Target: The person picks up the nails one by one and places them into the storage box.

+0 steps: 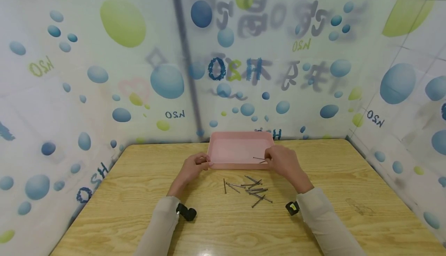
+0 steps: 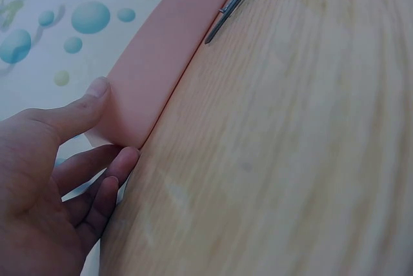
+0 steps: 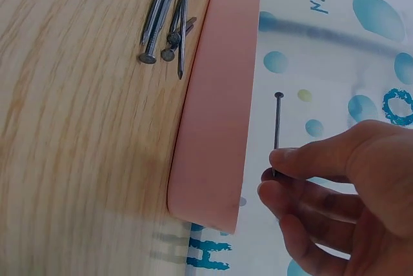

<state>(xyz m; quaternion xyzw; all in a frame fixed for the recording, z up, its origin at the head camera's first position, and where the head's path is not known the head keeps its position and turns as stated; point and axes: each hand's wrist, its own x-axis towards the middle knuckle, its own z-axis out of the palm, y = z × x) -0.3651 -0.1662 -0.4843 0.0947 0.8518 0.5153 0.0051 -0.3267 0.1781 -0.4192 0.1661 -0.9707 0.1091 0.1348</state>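
A shallow pink tray (image 1: 240, 166) lies on the wooden table. At its near left corner my left hand (image 1: 191, 169) holds on, thumb (image 2: 97, 89) against the wall and the other fingers bent by the bottom edge. My right hand (image 1: 283, 161) is over the tray's near right part, pinching a steel nail (image 3: 278, 121) between thumb and fingertips. In the right wrist view that nail stands head up. Several loose nails (image 1: 257, 189) lie crossed on the table in front of the tray. The tray floor under my right hand is partly hidden.
The table (image 1: 139, 194) ends at a patterned curtain (image 1: 167, 105) just behind the tray, with curtain at both sides too. A black wrist device (image 1: 187, 212) sits at the left cuff, another device (image 1: 292, 208) at the right cuff.
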